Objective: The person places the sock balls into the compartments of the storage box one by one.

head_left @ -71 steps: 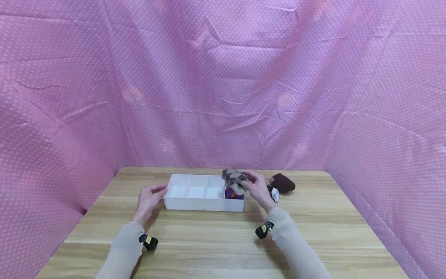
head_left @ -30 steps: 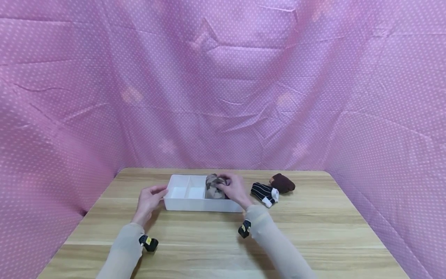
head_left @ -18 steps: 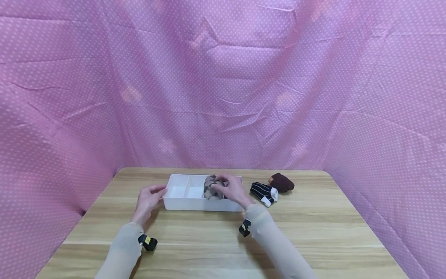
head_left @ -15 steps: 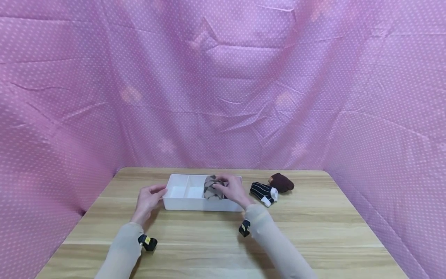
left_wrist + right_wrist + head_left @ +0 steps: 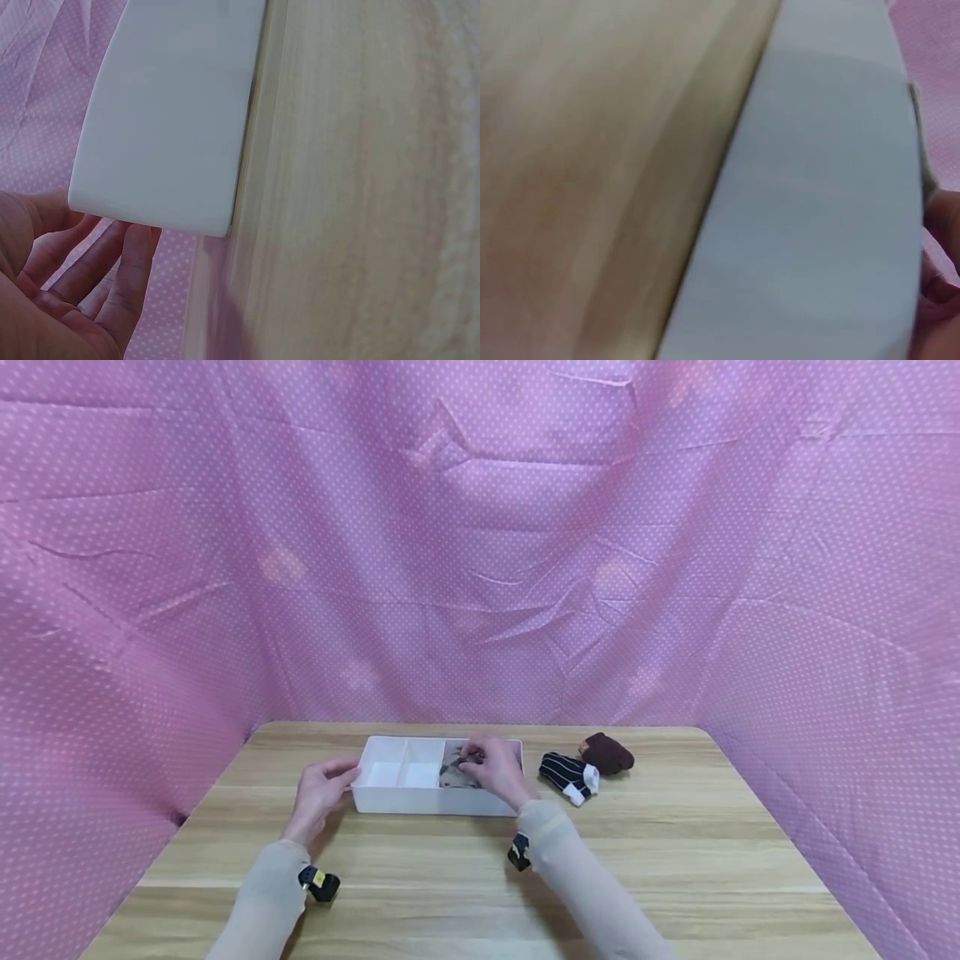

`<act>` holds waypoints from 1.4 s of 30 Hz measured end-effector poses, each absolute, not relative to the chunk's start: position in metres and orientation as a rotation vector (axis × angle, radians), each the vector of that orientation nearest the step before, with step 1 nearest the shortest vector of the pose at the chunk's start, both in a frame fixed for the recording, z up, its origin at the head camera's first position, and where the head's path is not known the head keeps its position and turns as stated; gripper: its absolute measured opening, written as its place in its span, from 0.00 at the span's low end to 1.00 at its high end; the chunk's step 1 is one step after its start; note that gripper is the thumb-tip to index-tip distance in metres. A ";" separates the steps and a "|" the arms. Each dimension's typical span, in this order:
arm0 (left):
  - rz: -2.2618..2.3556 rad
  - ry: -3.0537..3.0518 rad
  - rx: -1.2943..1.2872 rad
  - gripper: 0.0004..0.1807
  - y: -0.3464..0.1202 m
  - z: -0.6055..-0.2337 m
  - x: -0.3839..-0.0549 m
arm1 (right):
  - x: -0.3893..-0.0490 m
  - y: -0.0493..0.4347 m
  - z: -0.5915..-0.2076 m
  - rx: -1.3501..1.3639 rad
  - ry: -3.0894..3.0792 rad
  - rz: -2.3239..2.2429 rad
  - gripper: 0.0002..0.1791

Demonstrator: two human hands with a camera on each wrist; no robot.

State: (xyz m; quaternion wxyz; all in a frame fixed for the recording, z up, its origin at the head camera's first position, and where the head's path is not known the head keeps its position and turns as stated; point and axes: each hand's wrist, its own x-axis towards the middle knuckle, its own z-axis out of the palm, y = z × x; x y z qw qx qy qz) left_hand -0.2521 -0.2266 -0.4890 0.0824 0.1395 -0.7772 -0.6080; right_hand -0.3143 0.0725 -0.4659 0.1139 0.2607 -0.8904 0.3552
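Note:
A white box with compartments (image 5: 435, 801) lies on the wooden table. In its third compartment from the left is a beige and grey diamond-patterned sock (image 5: 456, 777). My right hand (image 5: 497, 767) reaches over the box's right part, its thumb and fingers pinching the sock. The right wrist view shows mostly the box's front wall (image 5: 810, 195), with part of the hand at the right edge. My left hand (image 5: 318, 793) rests its fingertips against the box's left end. In the left wrist view its loosely bent fingers (image 5: 127, 289) touch that end wall.
Right of the box lies a black sock with white stripes and white ends (image 5: 570, 777). Behind it a dark brown rolled sock (image 5: 607, 754) lies on the table (image 5: 420, 893). The two left compartments hold nothing. Pink dotted cloth (image 5: 480, 568) hangs around the table.
My right hand has carried the patterned sock leftward from above the rightmost compartment and lowered it into the third one. The black striped sock came into fuller view. My left hand stayed put.

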 end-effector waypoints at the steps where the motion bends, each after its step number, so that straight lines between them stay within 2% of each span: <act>1: -1.822 -2.315 0.412 0.21 -0.226 -0.489 -0.252 | -0.314 0.072 -0.467 0.771 -2.618 1.012 0.04; 13: -1.826 -2.315 0.419 0.21 -0.225 -0.488 -0.252 | -0.313 0.075 -0.467 0.861 -2.637 0.843 0.02; 21: -1.833 -2.309 0.407 0.21 -0.226 -0.490 -0.253 | -0.316 0.079 -0.467 0.894 -2.690 0.890 0.02; 30: -1.828 -2.310 0.411 0.20 -0.225 -0.490 -0.251 | -0.317 0.084 -0.468 0.814 -2.665 1.143 0.05; 37: -1.829 -2.318 0.415 0.21 -0.226 -0.490 -0.251 | -0.314 0.098 -0.456 0.712 -2.586 1.503 0.13; 42: -1.805 -2.334 0.420 0.21 -0.226 -0.490 -0.250 | -0.313 0.110 -0.449 0.643 -2.549 1.592 0.14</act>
